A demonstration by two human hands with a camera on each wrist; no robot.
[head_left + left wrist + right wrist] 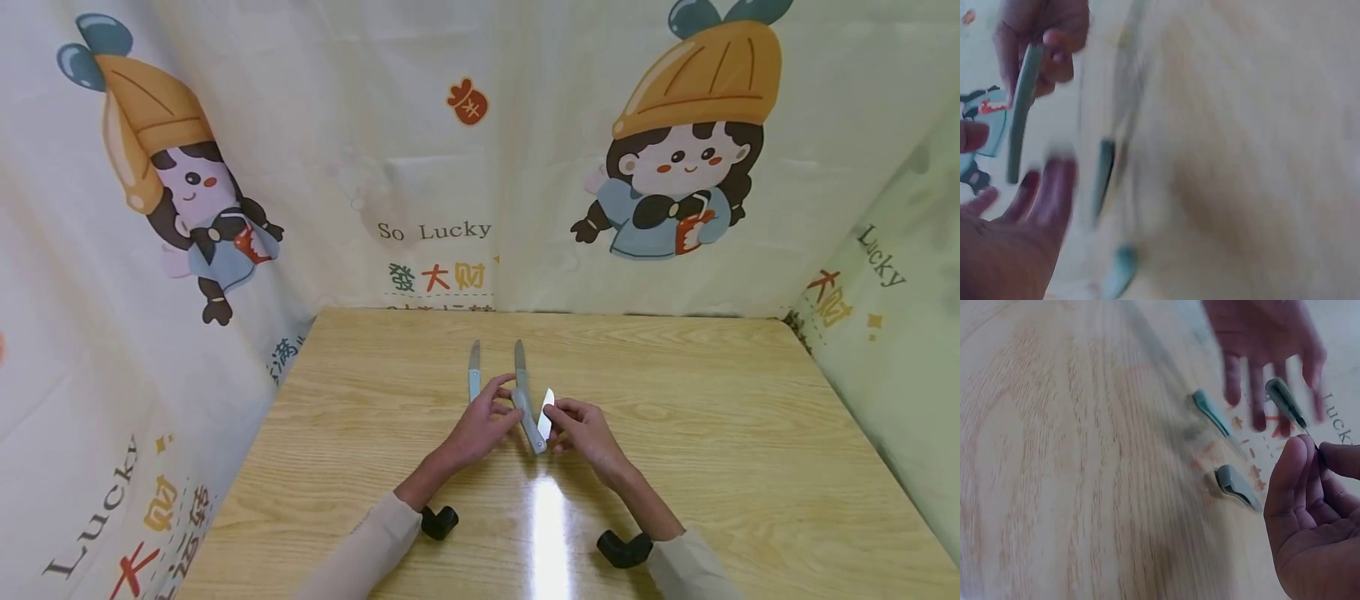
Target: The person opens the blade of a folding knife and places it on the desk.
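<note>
My right hand (588, 433) pinches the blade (547, 417) of a folding knife between thumb and fingertips. Its grey-green handle (531, 427) stands at a sharp angle to the blade, so the knife is partly unfolded. My left hand (480, 427) is beside that handle with fingers spread; the left wrist view shows the handle (1022, 119) between thumb and fingers with a gap around it. Two more unfolded knives lie on the table, blades pointing away: a light-blue-handled knife (474, 379) on the left and a grey-handled knife (521, 362) partly behind the left hand.
The wooden table (705, 450) reaches back to a printed curtain (540, 275), which also hangs at both sides. A black curved piece (440, 522) is at the left wrist and another black piece (624, 550) at the right wrist. The wrist views are partly blurred.
</note>
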